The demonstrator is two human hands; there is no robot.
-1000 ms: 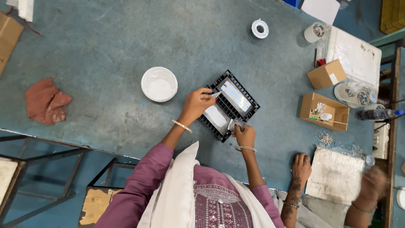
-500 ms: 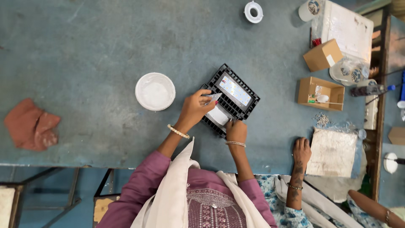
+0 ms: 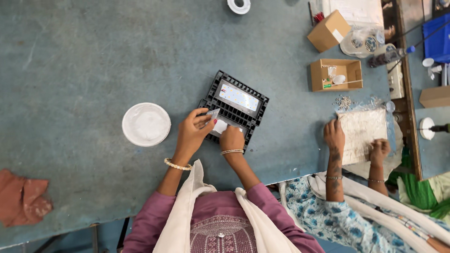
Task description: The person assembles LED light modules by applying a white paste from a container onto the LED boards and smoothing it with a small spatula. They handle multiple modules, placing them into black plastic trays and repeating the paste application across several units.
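Two black ribbed lamp housings lie side by side on the blue-green table (image 3: 84,61). The far housing (image 3: 239,97) shows a bright panel with small yellow dots. My hands partly cover the near housing (image 3: 226,126), which has a white plate inside. My left hand (image 3: 192,133), with a beaded bracelet, pinches a small thin grey piece (image 3: 213,114) just above the near housing. My right hand (image 3: 232,139), with a bangle, rests fingers-down on the white plate.
A white bowl (image 3: 146,124) sits left of my hands and a red cloth (image 3: 21,197) at the near left edge. To the right are two cardboard boxes (image 3: 329,30) (image 3: 336,75), loose screws (image 3: 344,102), and a co-worker's hands (image 3: 334,134) on a white sheet (image 3: 363,126). A tape roll (image 3: 239,5) lies far off.
My left hand has drawn back slightly with the small grey piece; my right hand stays on the near housing. The co-worker's second hand has come onto the white sheet.
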